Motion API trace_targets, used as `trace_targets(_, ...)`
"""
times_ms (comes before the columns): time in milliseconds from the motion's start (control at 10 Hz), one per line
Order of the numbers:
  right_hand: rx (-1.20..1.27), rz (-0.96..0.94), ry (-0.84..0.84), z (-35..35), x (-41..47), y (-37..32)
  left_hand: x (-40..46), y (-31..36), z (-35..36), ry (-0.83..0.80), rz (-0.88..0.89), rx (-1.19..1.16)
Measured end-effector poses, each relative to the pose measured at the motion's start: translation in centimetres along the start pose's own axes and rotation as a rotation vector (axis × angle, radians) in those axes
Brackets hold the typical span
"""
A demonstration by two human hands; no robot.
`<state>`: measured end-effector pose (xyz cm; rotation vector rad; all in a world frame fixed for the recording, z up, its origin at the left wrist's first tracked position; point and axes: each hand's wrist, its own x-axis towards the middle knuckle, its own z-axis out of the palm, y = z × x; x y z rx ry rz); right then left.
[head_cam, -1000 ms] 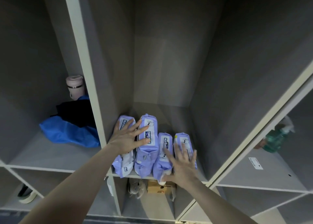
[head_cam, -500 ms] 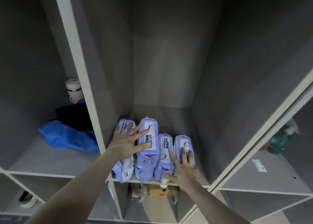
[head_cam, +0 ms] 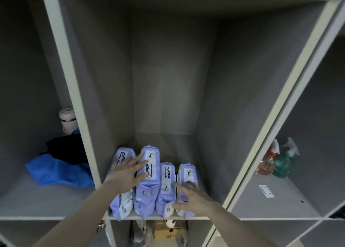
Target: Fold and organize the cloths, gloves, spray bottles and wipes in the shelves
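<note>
Four purple wipe packs sit side by side at the front of the middle shelf compartment (head_cam: 186,149), low in the centre of the head view, and we've got both hands on them. Our left hand (head_cam: 127,174) lies flat with fingers spread across the leftmost pack (head_cam: 122,156) and the second pack (head_cam: 149,172). Our right hand (head_cam: 192,198) rests with loosely spread fingers on the rightmost pack (head_cam: 187,174), thumb down by the third pack (head_cam: 167,179). Over at the left of the frame, a blue cloth (head_cam: 56,172) is bunched up with a black cloth (head_cam: 65,148) on it and a pale pink cup (head_cam: 67,119) behind. At the right edge we see a green spray bottle (head_cam: 283,162) beside a pinkish spray bottle (head_cam: 266,162).
</note>
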<state>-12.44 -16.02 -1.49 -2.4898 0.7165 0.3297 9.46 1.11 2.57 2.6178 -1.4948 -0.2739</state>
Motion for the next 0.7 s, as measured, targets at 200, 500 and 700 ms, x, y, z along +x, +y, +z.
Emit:
trace_targets(200,0.448,-0.081,0.117,0.6,-6.2,1.0,-6.8,4.9,0.2,0.179,-0.073,-0.373)
trace_targets(500,0.632,-0.160,0.313,-3.9,-23.6,11.6,-10.7,23.5,-1.0,0.216,-0.056,-0.824)
trace_targets(700,0.635,-0.269,0.404,-11.2,-34.9,16.4,-14.0,38.4,-2.7,0.197,0.035,-1.176)
